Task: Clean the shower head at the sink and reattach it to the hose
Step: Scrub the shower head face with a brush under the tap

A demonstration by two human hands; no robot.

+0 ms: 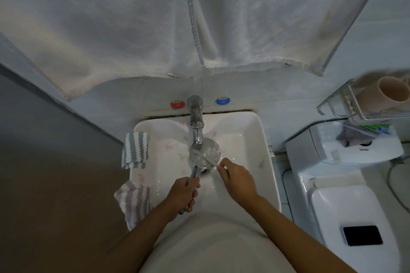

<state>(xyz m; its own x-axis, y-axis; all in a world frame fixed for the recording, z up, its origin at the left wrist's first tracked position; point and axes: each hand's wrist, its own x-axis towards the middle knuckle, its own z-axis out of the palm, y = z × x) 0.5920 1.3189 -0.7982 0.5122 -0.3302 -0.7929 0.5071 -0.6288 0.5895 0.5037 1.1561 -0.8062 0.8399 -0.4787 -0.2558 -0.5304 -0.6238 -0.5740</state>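
Observation:
A chrome shower head [205,153] lies face up over the white sink [261,139], right under the chrome tap [196,122]. My left hand [183,193] grips its handle near the sink's front edge. My right hand [236,180] pinches a thin white brush [204,157], blurred with motion, whose far end lies across the round face of the shower head. Whether water runs from the tap I cannot tell. No hose is in view.
Two striped cloths hang over the sink's left rim, a blue-grey cloth [135,149] and a purple cloth [133,201]. White towels [155,29] hang above. A toilet [346,195] with a black phone [362,235] stands right, under a wire rack with a pink cup [390,93].

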